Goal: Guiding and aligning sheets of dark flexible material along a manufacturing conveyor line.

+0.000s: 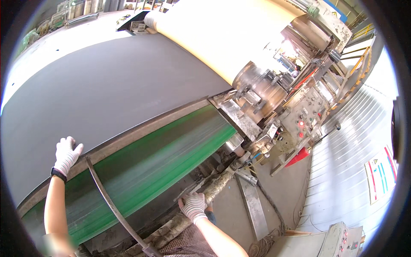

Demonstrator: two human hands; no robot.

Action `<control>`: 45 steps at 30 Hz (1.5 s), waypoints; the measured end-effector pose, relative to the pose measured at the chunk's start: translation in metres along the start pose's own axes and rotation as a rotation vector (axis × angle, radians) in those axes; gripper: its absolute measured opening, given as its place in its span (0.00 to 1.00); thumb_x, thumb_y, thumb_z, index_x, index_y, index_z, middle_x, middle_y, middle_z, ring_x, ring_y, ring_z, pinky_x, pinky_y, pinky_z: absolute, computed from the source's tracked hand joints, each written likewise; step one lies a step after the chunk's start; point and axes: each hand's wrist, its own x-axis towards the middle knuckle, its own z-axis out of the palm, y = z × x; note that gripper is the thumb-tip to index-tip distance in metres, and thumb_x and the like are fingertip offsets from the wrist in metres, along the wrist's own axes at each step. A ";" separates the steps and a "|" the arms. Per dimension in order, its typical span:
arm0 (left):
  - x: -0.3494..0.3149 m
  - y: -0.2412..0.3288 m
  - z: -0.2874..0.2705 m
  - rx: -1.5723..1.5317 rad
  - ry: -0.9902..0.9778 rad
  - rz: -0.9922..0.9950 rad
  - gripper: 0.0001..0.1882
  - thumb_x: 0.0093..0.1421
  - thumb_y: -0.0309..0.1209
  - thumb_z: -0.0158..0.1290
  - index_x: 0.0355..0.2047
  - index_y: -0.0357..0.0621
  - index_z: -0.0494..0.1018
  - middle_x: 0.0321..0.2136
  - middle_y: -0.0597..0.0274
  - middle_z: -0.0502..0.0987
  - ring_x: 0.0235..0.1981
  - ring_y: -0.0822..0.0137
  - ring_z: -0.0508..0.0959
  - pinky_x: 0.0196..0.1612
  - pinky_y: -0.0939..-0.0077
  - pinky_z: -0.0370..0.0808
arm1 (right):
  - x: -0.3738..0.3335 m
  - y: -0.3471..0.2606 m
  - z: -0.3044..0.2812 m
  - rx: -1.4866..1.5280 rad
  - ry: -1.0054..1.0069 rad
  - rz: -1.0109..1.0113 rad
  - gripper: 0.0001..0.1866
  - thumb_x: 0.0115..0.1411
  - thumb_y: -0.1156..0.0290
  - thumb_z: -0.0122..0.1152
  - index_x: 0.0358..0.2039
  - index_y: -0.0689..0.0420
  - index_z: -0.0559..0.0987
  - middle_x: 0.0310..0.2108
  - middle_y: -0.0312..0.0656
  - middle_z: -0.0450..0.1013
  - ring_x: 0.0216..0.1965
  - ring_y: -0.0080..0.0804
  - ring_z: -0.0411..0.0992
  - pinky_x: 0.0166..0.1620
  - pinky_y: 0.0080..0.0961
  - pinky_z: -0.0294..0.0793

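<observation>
My left hand point(67, 155), in a white striped glove with a dark band at the wrist, rests at the near edge of a wide dark grey sheet point(128, 81). Its thumb stands apart from the slightly bent fingers, and nothing shows in it. My right hand point(195, 206), gloved alike, is closed over a worn, crusted rail point(220, 187) in front of my body. Between the two hands, a green belt point(171, 150) slopes below the sheet's metal edge bar point(124, 143). A curved metal rod point(107, 197) crosses in front of the belt.
A large pale yellow roll of sheet point(227, 34) lies beyond the dark sheet. Rollers and clamps point(261, 90) stand at the right, beside a control panel point(302, 115) with red buttons. A metal plate point(252, 207) leans near the rail; a second button box point(342, 240) stands lower right.
</observation>
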 end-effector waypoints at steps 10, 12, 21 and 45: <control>0.020 -0.113 0.063 -0.520 0.540 0.096 0.24 0.57 0.19 0.63 0.54 0.47 0.74 0.48 0.61 0.76 0.51 0.64 0.76 0.58 0.69 0.73 | 0.000 0.001 0.012 0.020 0.136 -0.061 0.18 0.59 0.53 0.57 0.29 0.53 0.86 0.26 0.43 0.80 0.35 0.44 0.77 0.41 0.43 0.71; 0.011 -0.173 0.058 -0.233 0.559 -0.123 0.26 0.58 0.23 0.63 0.57 0.50 0.72 0.52 0.57 0.75 0.55 0.59 0.75 0.57 0.67 0.75 | -0.001 -0.002 0.005 0.020 0.110 -0.052 0.18 0.59 0.53 0.57 0.29 0.53 0.86 0.27 0.42 0.80 0.36 0.43 0.77 0.42 0.43 0.71; -0.027 -0.171 0.013 -0.061 0.281 -0.086 0.15 0.53 0.32 0.65 0.36 0.46 0.71 0.34 0.55 0.75 0.39 0.50 0.76 0.43 0.56 0.75 | -0.002 0.003 0.008 0.040 0.104 -0.014 0.18 0.60 0.53 0.56 0.30 0.53 0.85 0.33 0.41 0.81 0.42 0.42 0.76 0.48 0.43 0.69; -0.048 -0.194 -0.073 0.129 0.173 -0.711 0.41 0.61 0.59 0.51 0.66 0.47 0.63 0.60 0.38 0.68 0.60 0.42 0.71 0.62 0.50 0.69 | -0.004 0.009 0.014 -0.230 0.013 0.073 0.27 0.66 0.45 0.44 0.40 0.51 0.86 0.41 0.44 0.81 0.49 0.41 0.76 0.53 0.45 0.64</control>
